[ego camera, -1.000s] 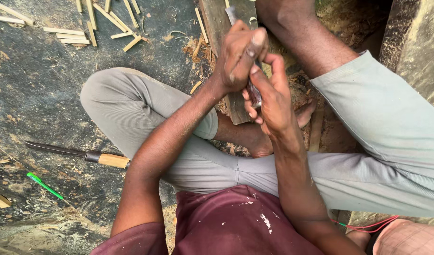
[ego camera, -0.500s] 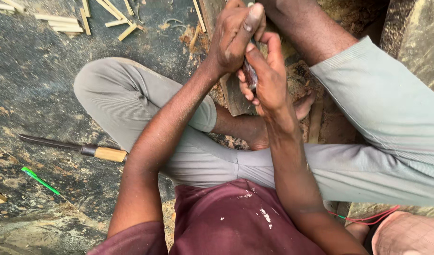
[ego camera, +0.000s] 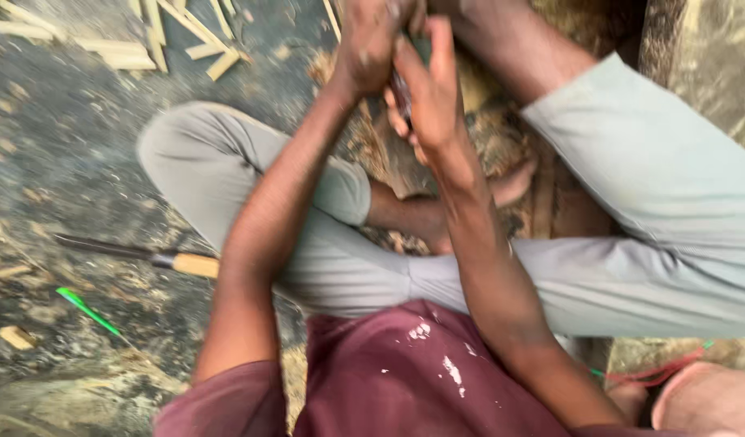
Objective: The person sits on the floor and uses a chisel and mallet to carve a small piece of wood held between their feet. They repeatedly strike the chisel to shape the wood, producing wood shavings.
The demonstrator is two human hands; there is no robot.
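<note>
Looks like the carving step is what's going on here: both hands are working together at the top edge of the view, right over a chunk of wood (ego camera: pixel 405 174) that's sitting between the crossed legs. The left hand (ego camera: pixel 371 44) is closing into a fist around something, probably the upper end of the tool or the workpiece, but it's blurry and partly cut off, so I can't tell exactly what it's pinching. The right hand (ego camera: pixel 431 93) is pressing up against it from just below, fingers (ego camera: pixel 398 121) curling around a thin dark metal blade (ego camera: pixel 402 91) that's peeking out between the two hands.

So the grip is two hands touching, squeezed together on the tool, with the wood directly under them.

Well off to the left of the grip, a knife with a pale wooden handle (ego camera: pixel 158 257) is lying on the ground, not being touched. Further out that way there's a green stick (ego camera: pixel 87 310), and up past the left hand a scatter of split wooden strips (ego camera: pixel 158 36).

My guess is the next move is calling for steady downward pressure while keeping the wood braced by the legs, and keeping those right fingers clear of the edge.
</note>
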